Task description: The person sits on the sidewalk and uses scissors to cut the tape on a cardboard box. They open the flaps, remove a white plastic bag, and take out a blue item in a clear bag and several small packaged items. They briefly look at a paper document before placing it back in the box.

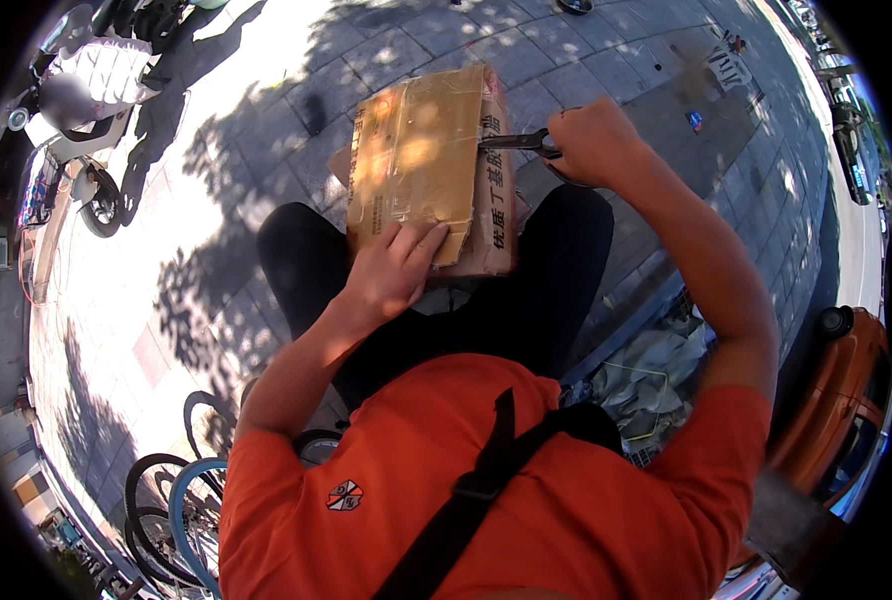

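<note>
A brown cardboard box (416, 165) with printed writing sits between my knees, its taped top flap facing up. In my right hand (596, 142) is a pair of scissors (519, 141) with dark blades. The blade tips reach the gap between the top flap and the box's right side, and cannot be seen past the flap's edge. My left hand (397, 270) rests on the near edge of the flap, fingers pressed flat against the cardboard. Whether it grips the edge underneath is hidden.
Paving slabs (551, 45) surround me in patchy shade. A scooter (90, 139) is parked at the upper left, and bicycle wheels (168, 510) stand at lower left. Crumpled sheeting (641, 367) lies to my right near an orange car (828, 405).
</note>
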`<control>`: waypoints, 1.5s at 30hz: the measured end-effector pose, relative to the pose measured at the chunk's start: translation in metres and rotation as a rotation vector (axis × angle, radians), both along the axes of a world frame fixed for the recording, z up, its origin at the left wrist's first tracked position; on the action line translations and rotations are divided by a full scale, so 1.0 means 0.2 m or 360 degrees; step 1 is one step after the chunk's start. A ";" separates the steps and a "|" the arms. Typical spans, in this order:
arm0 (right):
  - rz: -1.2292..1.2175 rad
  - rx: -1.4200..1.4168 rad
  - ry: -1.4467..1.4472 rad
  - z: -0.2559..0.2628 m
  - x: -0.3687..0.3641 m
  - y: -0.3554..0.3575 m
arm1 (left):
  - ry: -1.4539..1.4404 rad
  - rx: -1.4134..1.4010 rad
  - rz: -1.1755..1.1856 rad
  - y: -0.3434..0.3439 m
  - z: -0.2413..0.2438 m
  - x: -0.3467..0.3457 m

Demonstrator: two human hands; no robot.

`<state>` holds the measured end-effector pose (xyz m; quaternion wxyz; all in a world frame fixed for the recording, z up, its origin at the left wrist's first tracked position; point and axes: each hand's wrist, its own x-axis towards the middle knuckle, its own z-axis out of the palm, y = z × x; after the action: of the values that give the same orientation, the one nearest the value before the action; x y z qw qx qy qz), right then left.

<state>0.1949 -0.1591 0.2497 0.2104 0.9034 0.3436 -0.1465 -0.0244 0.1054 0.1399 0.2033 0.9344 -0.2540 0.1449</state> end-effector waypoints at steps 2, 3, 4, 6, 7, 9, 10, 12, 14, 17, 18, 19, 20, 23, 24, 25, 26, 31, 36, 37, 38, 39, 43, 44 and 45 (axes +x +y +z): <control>-0.0057 -0.0043 0.0042 0.01 0.02 -0.03 | 0.0048 0.0006 0.0082 0.01 0.00 -0.02; -0.0091 -0.0075 0.0067 0.01 0.03 -0.06 | 0.0076 -0.0001 0.0119 0.00 -0.01 -0.02; -0.0082 0.0010 -0.0109 -0.01 0.05 -0.10 | 0.0075 -0.0034 0.0120 0.00 -0.01 -0.02; -0.0062 0.0189 -0.0454 -0.06 0.09 -0.17 | 0.0079 -0.0087 0.0120 -0.01 -0.02 -0.02; -0.0076 0.0178 -0.0479 -0.08 0.12 -0.16 | 0.0074 -0.0096 0.0122 -0.01 -0.02 -0.02; -0.0099 0.0157 -0.0530 -0.11 0.20 -0.11 | 0.0064 -0.0114 0.0130 -0.01 -0.03 -0.02; -0.0111 0.0166 -0.0534 -0.13 0.22 -0.08 | 0.0019 -0.0109 0.0142 -0.01 -0.04 -0.02; -0.0137 0.0178 -0.0539 -0.19 0.25 -0.03 | -0.0065 -0.0104 0.0163 -0.02 -0.07 -0.01; -0.0167 0.0059 -0.0559 -0.21 0.30 0.00 | -0.0070 -0.0104 0.0162 -0.03 -0.08 0.00; -0.0204 0.0042 -0.0444 -0.21 0.31 0.03 | -0.0030 -0.0055 0.0172 -0.04 -0.09 -0.02; -0.0219 0.0074 -0.0401 -0.18 0.32 0.05 | -0.0029 -0.0022 0.0174 -0.03 -0.08 0.00; -0.0217 0.0053 -0.0361 -0.16 0.32 0.06 | -0.0025 -0.0035 0.0165 -0.03 -0.07 0.00; -0.0214 0.0032 -0.0322 -0.14 0.32 0.07 | -0.0022 -0.0050 0.0155 -0.04 -0.06 0.00; -0.0159 0.0012 -0.0310 -0.12 0.31 0.09 | -0.0020 -0.0053 0.0161 -0.03 -0.05 -0.01; -0.0130 0.0005 -0.0323 -0.11 0.31 0.09 | -0.0020 -0.0055 0.0172 -0.03 -0.05 0.00; -0.0214 0.0063 -0.0347 -0.13 0.35 0.04 | -0.0019 -0.0081 0.0175 -0.03 -0.05 0.00; -0.0295 0.0122 -0.0371 -0.19 0.43 -0.04 | -0.0017 -0.0107 0.0180 -0.03 -0.04 0.00; -0.0420 0.0066 -0.0334 -0.11 0.39 -0.04 | -0.0106 -0.0292 0.0340 -0.01 -0.08 -0.02; -0.0266 0.0012 -0.0468 -0.14 0.43 0.07 | -0.0116 -0.0379 0.0384 -0.01 -0.06 -0.03; -0.0264 0.0012 -0.0461 -0.15 0.45 0.11 | -0.0133 -0.0393 0.0361 -0.01 -0.07 -0.03; -0.0260 0.0013 -0.0454 -0.15 0.48 0.17 | -0.0149 -0.0406 0.0339 0.00 -0.08 -0.03; -0.0258 0.0009 -0.0442 -0.16 0.51 0.21 | -0.0160 -0.0421 0.0317 0.01 -0.08 -0.03; -0.0108 -0.0056 -0.0420 -0.19 0.63 0.39 | -0.0162 -0.0446 0.0244 0.01 -0.05 -0.03; -0.0097 -0.0081 -0.0368 -0.18 0.66 0.42 | -0.0152 -0.0448 0.0242 0.01 -0.05 -0.03; -0.0070 -0.0108 -0.0312 -0.18 0.68 0.45 | -0.0139 -0.0453 0.0257 0.01 -0.05 -0.04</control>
<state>0.3300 -0.0689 0.2130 0.2704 0.9131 0.2964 -0.0735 -0.0322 0.1070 0.1303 0.3099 0.9064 -0.1635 0.2358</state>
